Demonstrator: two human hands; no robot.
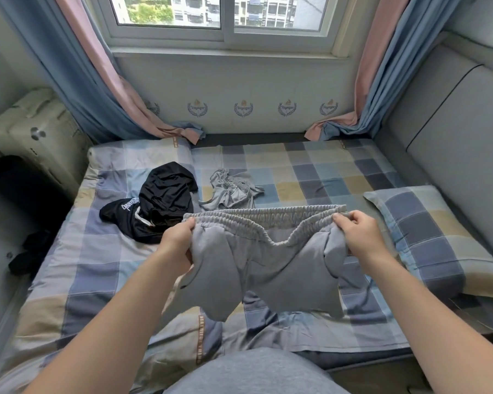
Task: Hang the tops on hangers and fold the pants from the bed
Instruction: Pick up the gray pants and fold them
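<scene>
Bed (310, 177) carried checked blue, grey and cream sheet, window and curtains (97, 89) at far end, padded grey wall at right. Checked pillow (436, 240) lay right. Black garment (157, 203) crumpled far left on sheet; small grey garment (231, 189) bunched just beside it. Grey pants (265, 263) hung above near sheet, waistband stretched between hands. Left hand (180, 237) clenched left waistband end; right hand (359, 234) clenched right end.
</scene>
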